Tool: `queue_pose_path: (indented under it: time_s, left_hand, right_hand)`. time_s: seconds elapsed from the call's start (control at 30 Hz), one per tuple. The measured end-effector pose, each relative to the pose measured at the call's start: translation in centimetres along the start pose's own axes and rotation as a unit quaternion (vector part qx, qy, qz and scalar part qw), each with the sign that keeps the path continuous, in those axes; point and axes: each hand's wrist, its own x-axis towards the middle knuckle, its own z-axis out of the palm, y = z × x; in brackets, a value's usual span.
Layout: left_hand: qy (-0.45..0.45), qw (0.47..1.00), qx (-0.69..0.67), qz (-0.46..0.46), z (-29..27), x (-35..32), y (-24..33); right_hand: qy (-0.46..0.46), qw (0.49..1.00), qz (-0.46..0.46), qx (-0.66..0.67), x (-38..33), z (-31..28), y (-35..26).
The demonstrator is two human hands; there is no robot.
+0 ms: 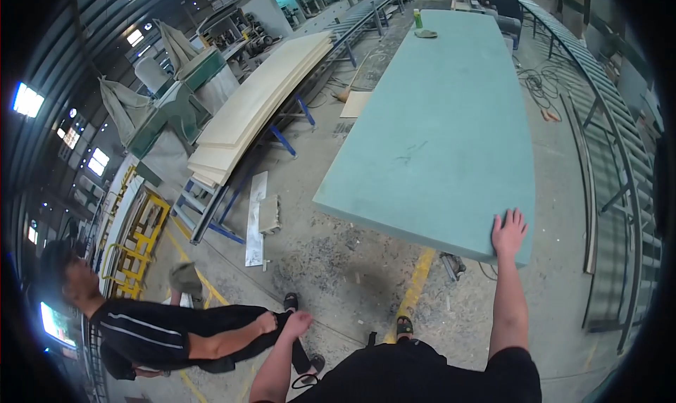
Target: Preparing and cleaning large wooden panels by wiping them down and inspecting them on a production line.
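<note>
A large pale green board, thick at its edge, stretches away in front of me. My right hand lies flat on its near right corner, the fingers spread. Low on my left side, my left hand hangs in the air with its fingers curled in, and I see nothing in it. At the board's far end stand a green bottle and a small greyish-green item whose kind I cannot make out.
A person in black stands close on my left. Beyond, pale wooden sheets lie stacked on a blue-legged roller stand. A roller conveyor runs along the right. Coiled cables and a white strip lie on the floor.
</note>
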Motion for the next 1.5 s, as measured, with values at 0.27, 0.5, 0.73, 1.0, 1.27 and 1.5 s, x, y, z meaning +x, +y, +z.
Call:
queue_pose_path:
  time_s: [0.27, 0.5, 0.73, 1.0, 1.27, 1.5]
  left_hand:
    - [0.197, 0.947, 0.094, 0.237, 3.3, 19.3, 28.4]
    - [0.286, 0.919, 0.25, 0.104, 13.1, 29.8, 41.4]
    - [0.302, 0.908, 0.278, 0.082, 14.5, 30.1, 44.2]
    - [0.297, 0.913, 0.269, 0.076, 14.8, 29.6, 45.5]
    - [0.292, 0.91, 0.288, 0.057, 14.1, 28.8, 45.1]
    - [0.289, 0.909, 0.294, 0.062, 14.1, 29.5, 45.6]
  right_hand:
    - [-0.013, 0.999, 0.027, 0.017, -0.1, 1.3, 2.8]
    - [-0.026, 0.999, 0.033, 0.034, -1.2, 1.2, 3.0]
    - [-0.024, 0.999, 0.028, 0.003, -0.1, 1.5, 2.9]
    - [-0.012, 0.999, 0.03, 0.012, 1.5, 1.1, 3.0]
    - [-0.009, 1.0, 0.024, 0.015, 0.1, 1.0, 2.7]
    - [-0.013, 0.999, 0.041, 0.017, 0.1, 1.2, 2.5]
